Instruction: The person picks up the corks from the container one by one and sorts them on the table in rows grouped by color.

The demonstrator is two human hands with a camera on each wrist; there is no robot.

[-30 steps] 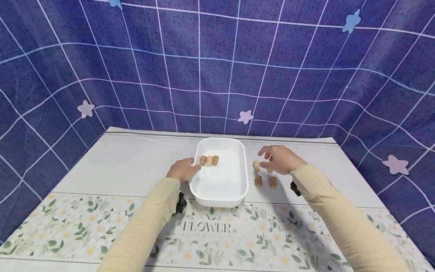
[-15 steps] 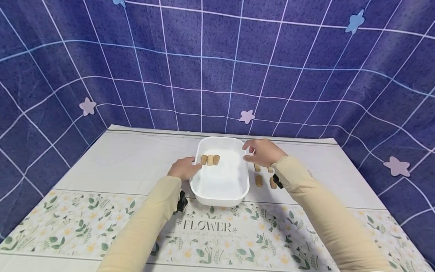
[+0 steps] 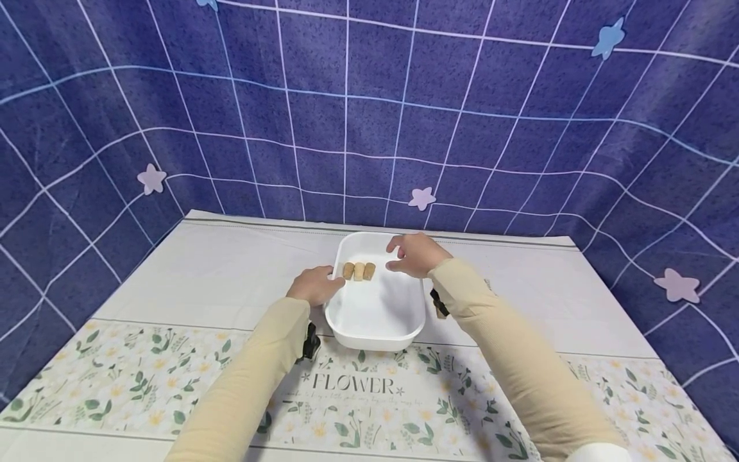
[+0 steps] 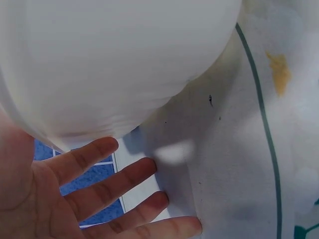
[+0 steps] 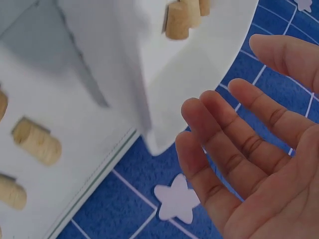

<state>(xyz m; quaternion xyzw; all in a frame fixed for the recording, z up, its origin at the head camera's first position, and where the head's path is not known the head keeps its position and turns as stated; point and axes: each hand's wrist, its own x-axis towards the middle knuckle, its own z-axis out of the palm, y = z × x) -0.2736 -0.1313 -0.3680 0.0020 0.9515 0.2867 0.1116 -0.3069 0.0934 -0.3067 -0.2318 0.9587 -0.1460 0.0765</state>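
Observation:
A white plastic tub (image 3: 374, 341) stands on the table. Inside it, three corks lie side by side near the left wall, the middle cork (image 3: 359, 272) paler than the others. My left hand (image 3: 312, 285) holds the tub's left rim, thumb over the edge. In the left wrist view its other fingers (image 4: 112, 194) stretch spread along the outside, the index fingertip at the tub's wall. My right hand (image 3: 418, 254) hovers over the tub's far right side, fingers loosely bent and apart. The right wrist view shows nothing between its fingers (image 5: 234, 154).
Right of the tub, more corks lie on the table, mostly hidden by my right sleeve (image 3: 491, 314) in the head view; a pale cork (image 5: 37, 141) shows in the right wrist view. Behind the table hangs a blue curtain (image 3: 369, 115) with stars. A floral cloth (image 3: 196, 378) covers the table's front.
My right hand has moved left from above the loose corks to over the tub, and its sleeve now covers most of those corks. The left hand stays at the rim.

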